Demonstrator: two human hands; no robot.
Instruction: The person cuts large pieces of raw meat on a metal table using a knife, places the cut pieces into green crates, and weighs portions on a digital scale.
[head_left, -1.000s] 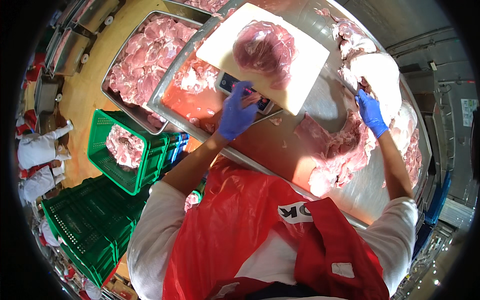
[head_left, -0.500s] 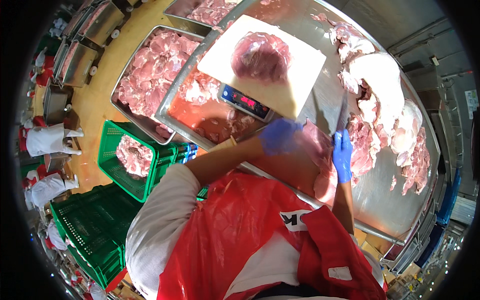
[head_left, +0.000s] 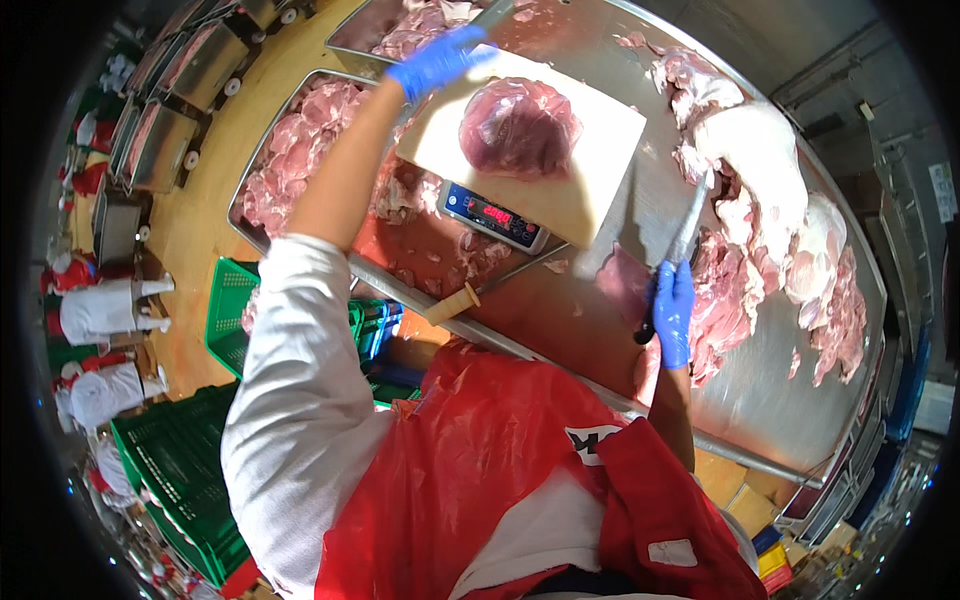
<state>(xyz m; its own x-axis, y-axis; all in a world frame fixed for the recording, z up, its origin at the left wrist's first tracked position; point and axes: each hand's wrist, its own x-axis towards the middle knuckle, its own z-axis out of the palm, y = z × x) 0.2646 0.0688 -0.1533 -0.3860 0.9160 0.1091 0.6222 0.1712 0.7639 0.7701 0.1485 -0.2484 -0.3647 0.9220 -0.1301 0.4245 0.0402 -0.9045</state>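
My left hand [head_left: 435,65], in a blue glove, reaches over the upper left corner of the white board [head_left: 610,160], fingers extended; whether it touches the board is unclear. A round piece of red meat [head_left: 518,128] sits on the board, which is on a scale [head_left: 490,215] with a red display. My right hand [head_left: 672,312] grips a long knife [head_left: 688,225], blade pointing up, beside red meat pieces [head_left: 720,310] and a large pale cut [head_left: 760,170]. A rod with a cream handle [head_left: 450,305] lies near the steel table's [head_left: 820,410] front edge.
Steel bins of meat [head_left: 290,150] [head_left: 415,25] stand left of and behind the table. Green crates [head_left: 180,440] are at lower left. Farther left, co-workers in white and red [head_left: 100,310] and wheeled steel carts [head_left: 160,140] occupy the yellow floor.
My left hand has moved from near the scale up to the board's upper left corner. My right hand has moved left and down from the pale cut, with the knife now clearly visible.
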